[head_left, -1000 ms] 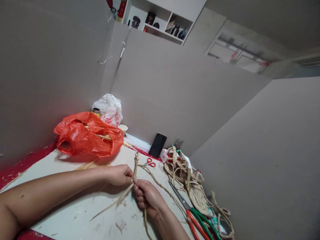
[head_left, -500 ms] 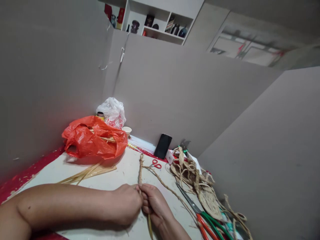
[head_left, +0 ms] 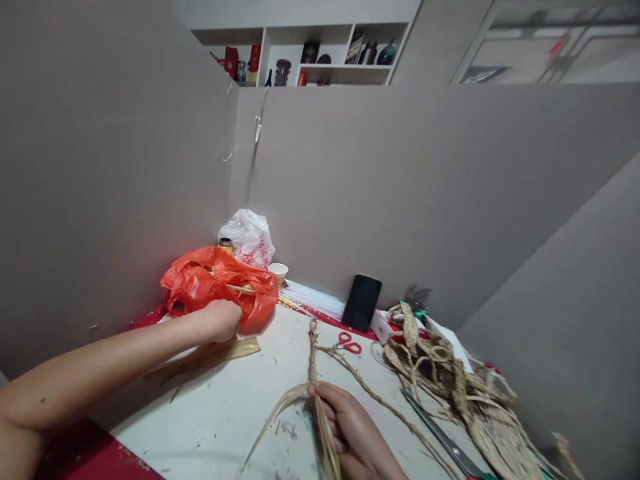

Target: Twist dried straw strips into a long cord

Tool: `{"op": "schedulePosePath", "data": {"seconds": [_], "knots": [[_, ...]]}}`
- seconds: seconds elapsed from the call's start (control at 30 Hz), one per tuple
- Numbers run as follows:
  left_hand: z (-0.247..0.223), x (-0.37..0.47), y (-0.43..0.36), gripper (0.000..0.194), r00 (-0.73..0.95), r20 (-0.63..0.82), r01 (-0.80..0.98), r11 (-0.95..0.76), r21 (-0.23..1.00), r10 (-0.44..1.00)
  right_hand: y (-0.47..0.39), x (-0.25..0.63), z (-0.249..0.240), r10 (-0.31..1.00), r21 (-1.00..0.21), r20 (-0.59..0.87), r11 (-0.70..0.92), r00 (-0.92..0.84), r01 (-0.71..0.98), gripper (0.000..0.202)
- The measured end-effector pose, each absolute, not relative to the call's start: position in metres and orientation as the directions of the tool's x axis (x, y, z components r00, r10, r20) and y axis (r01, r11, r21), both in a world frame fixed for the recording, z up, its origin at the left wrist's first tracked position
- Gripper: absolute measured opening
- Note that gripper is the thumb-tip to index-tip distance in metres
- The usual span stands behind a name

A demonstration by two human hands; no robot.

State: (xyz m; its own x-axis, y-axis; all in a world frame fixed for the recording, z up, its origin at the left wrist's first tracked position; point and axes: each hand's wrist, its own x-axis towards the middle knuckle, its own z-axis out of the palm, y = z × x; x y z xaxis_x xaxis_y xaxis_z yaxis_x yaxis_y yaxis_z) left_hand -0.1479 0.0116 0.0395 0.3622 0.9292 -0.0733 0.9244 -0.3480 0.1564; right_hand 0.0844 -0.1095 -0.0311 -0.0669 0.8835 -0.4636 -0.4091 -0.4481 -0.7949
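Note:
My right hand (head_left: 353,420) is closed at the lower end of a braided straw cord (head_left: 313,350), pinching it between thumb and fingers. Loose flat strands (head_left: 280,408) fan out from that pinch to the left and downward. My left hand (head_left: 226,320) is stretched out at the front of an orange-red plastic bag (head_left: 197,272). Its fingers point away from me and are hidden behind the back of the hand. Below the left hand lie flat straw strips (head_left: 245,347) on the white table top. Further pale strips (head_left: 241,290) show in the bag's mouth.
Small red-handled scissors (head_left: 349,343) lie beyond the cord. A black phone (head_left: 362,303) leans near the wall. On the right are a heap of braided cords (head_left: 440,367) and large shears (head_left: 445,440). A white cup (head_left: 278,272) stands behind the bag.
My left hand has left the cord and moved left and away to the orange-red bag. The right hand still pinches the cord, its loose strands now spread. The view has tilted and shifted.

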Motion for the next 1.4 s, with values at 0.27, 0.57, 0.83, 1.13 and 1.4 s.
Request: {"op": "schedulePosePath", "data": {"seconds": [0.27, 0.57, 0.83, 1.13, 1.4], "knots": [[0.022, -0.164, 0.014, 0.012, 0.367, -0.015, 0.9, -0.351, 0.259, 0.93, -0.108, 0.083, -0.031, 0.893, -0.812, -0.445, -0.436, -0.073, -0.388, 0.03], [0.043, -0.178, -0.001, 0.02, 0.629, -0.286, 0.468, -0.058, 0.882, 0.723, -0.107, 0.085, -0.039, 0.902, -0.821, -0.428, -0.416, -0.061, -0.39, 0.028], [0.042, -0.166, -0.012, 0.008, 0.535, -0.035, 0.637, -0.376, 0.673, 0.844, -0.106, 0.084, -0.042, 0.906, -0.819, -0.419, -0.404, -0.057, -0.406, 0.032], [0.023, -0.171, -0.066, 0.04, 0.515, -0.128, 0.853, -0.493, 0.171, 0.847, -0.104, 0.088, -0.043, 0.899, -0.834, -0.437, -0.417, -0.028, -0.361, 0.03], [0.014, -0.172, -0.055, 0.006, 0.386, 0.087, 0.865, -0.393, 0.312, 0.918, -0.106, 0.086, -0.044, 0.909, -0.85, -0.411, -0.408, -0.065, -0.334, 0.025]]}}
